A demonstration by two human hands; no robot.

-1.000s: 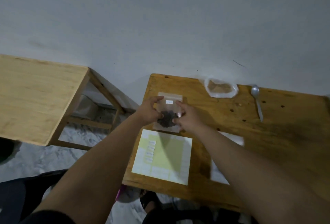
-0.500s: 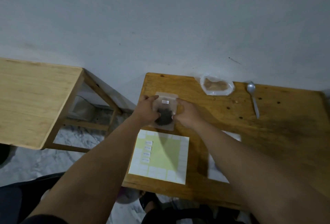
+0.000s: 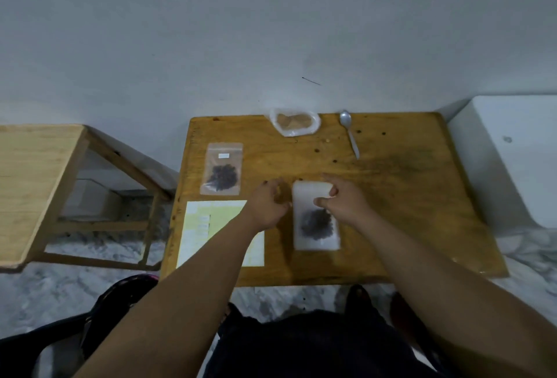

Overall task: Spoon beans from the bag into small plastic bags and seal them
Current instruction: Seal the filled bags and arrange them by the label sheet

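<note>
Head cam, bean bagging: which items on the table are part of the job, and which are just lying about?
In the job:
- filled bag, labelled, lying far left on the table
- second bag with dark beans, right hand at its top, left hand beside it
- spoon
- open bean bag at the far edge
- label sheet

Lying about:
- side table
- white box

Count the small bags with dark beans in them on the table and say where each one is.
2. One labelled bag lies flat at the table's far left; the other bag lies near the middle, under the right hand. None seem hidden.
</note>
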